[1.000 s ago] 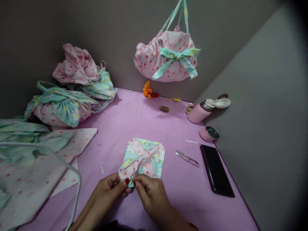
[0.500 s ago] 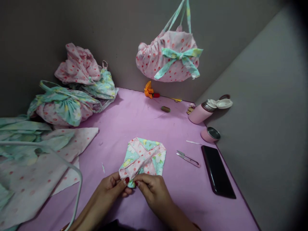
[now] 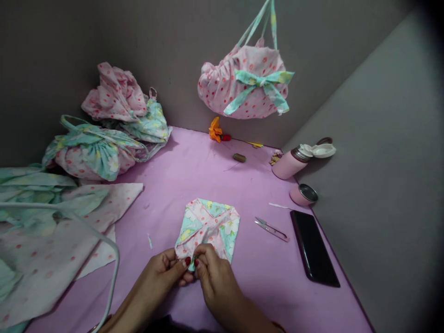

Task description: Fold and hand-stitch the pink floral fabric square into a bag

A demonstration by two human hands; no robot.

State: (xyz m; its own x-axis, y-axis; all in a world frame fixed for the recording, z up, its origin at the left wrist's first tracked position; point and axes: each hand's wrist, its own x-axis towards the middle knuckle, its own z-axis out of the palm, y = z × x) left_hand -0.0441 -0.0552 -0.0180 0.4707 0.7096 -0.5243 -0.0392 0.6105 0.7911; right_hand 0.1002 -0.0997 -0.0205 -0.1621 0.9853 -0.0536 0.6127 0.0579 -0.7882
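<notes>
A small piece of folded patchwork fabric [image 3: 208, 226], pink with red dots and mint with flowers, lies on the table before me. My left hand [image 3: 171, 268] pinches its lower-left edge, thumb on top and fingers beneath. Close beside it, my right hand [image 3: 217, 273] has thumb and forefinger pressed together on the same edge, where a bit of mint cloth sticks up. Whether a needle or thread is between the fingertips is too small to make out. To the right of the fabric lie thread snips [image 3: 272, 230] with pink handles.
A black phone [image 3: 314, 247], a pink cup [image 3: 303, 194] and an open pink flask [image 3: 289, 163] line the right edge. A thread spool [image 3: 239, 157] lies farther back. Loose cloth [image 3: 69, 245] and drawstring bags [image 3: 93, 152] fill the left; another bag [image 3: 246, 83] hangs above. A white cable [image 3: 113, 268] arches at left.
Both hands have shifted slightly right along the fabric's lower edge, their fingertips drawing closer together. The right hand's fingers are raised a little and the edge is bunched more.
</notes>
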